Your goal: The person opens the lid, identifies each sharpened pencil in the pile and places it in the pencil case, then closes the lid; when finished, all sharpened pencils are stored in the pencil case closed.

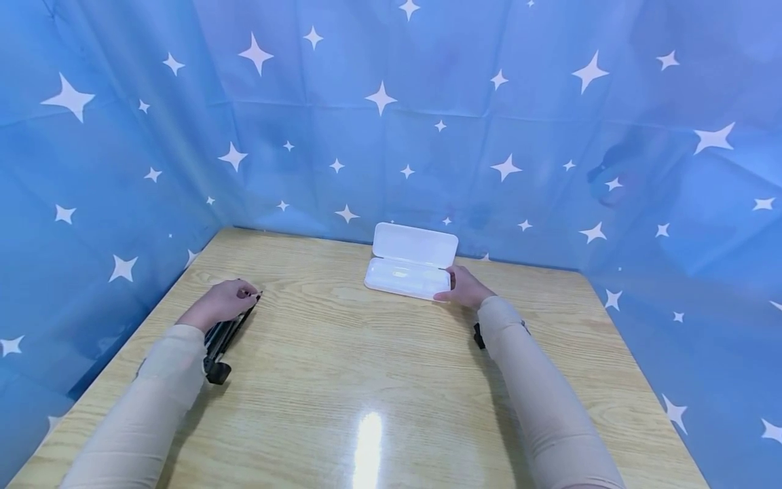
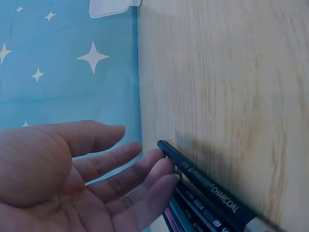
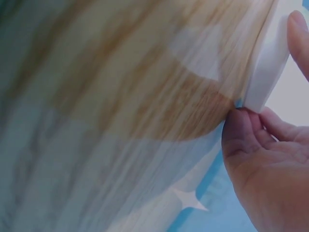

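Note:
A white pencil case (image 1: 403, 277) lies with its lid up near the back edge of the table. My right hand (image 1: 466, 288) grips its right end, thumb toward the front edge and fingers at the back corner; in the right wrist view, fingertips bend round the white rim (image 3: 265, 58). At the left, my left hand (image 1: 221, 302) is over the tips of several dark pencils lying side by side. One charcoal pencil (image 2: 207, 186) shows its lettering in the left wrist view. There the left fingers (image 2: 116, 183) are loosely bent, their tips right at the pencil ends.
The wooden table (image 1: 342, 353) has a blue curtain (image 1: 342, 170) with white stars along its back and sides. A dark wrist camera (image 1: 218, 372) hangs beneath the left wrist, and another (image 1: 479, 336) beneath the right.

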### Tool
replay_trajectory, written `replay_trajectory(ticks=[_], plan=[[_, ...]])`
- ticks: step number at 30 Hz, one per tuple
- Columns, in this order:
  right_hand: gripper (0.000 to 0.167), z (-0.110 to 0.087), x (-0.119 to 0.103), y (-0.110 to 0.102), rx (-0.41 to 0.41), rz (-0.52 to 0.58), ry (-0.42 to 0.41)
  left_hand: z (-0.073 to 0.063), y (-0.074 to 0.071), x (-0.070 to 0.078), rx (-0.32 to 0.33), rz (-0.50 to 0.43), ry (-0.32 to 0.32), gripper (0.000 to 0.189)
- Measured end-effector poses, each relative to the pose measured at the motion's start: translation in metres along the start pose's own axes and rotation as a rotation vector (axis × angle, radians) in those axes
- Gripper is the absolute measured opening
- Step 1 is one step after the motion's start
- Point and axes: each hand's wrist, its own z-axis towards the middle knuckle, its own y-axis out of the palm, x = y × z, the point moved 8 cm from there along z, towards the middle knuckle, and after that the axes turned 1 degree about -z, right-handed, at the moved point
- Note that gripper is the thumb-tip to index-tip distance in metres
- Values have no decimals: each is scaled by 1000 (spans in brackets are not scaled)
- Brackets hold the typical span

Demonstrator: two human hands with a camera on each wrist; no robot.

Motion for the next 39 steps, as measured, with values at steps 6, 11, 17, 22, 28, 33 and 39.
replay_trajectory(ticks=[6,11,17,22,28,33,39], plan=[[71,1,-1,-1,4,-7,3,0,4,6,-12,-6,38,45],[62,2,-2,-1,-4,-2,-2,0,9,3,-20,-19,22,48],[62,0,-2,-1,4,11,-12,2,11,0,6,30,18,57],[77,-1,-1,0,9,8,6,5,15,-2,9,71,4,62],[86,0,1,1,-2,18,25,7,17,1,15,111,8,57],[84,3,4,1,0,21,29,7,16,3,16,150,25,55],[86,2,3,2,1,5,23,6,15,4,29,161,28,54]])
